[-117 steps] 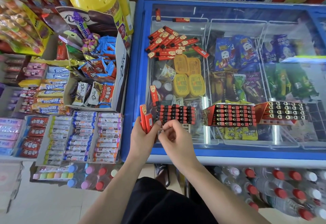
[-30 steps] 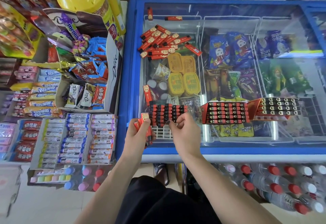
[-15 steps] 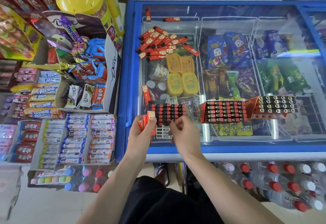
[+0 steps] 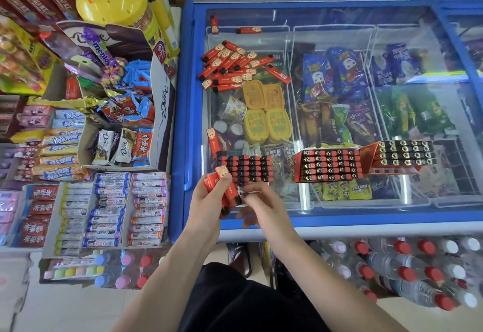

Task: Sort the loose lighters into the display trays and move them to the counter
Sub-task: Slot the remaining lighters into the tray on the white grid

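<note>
My left hand [image 4: 206,202] grips a small bunch of red lighters [image 4: 223,185] over the freezer's front left corner. My right hand [image 4: 264,205] is beside it, fingers curled at the lower end of that bunch; its grip is blurred. Just behind the hands a partly filled display tray [image 4: 245,168] lies on the glass. Two fuller trays sit to its right, the middle tray [image 4: 329,166] and the right tray [image 4: 403,155]. A pile of loose red lighters [image 4: 232,68] lies further back on the glass. One single lighter [image 4: 213,141] rests left of the near tray.
The blue-framed glass freezer lid [image 4: 366,216] holds everything; two stray lighters [image 4: 248,30] lie near its back edge. Shelves of chocolate and candy boxes [image 4: 112,209] stand to the left. Shrink-wrapped water bottles [image 4: 405,266] are stacked under the freezer's front at right.
My right hand has drawn back from the near tray to the bunch in my left hand. My left hand has lowered slightly and tilted the lighters.
</note>
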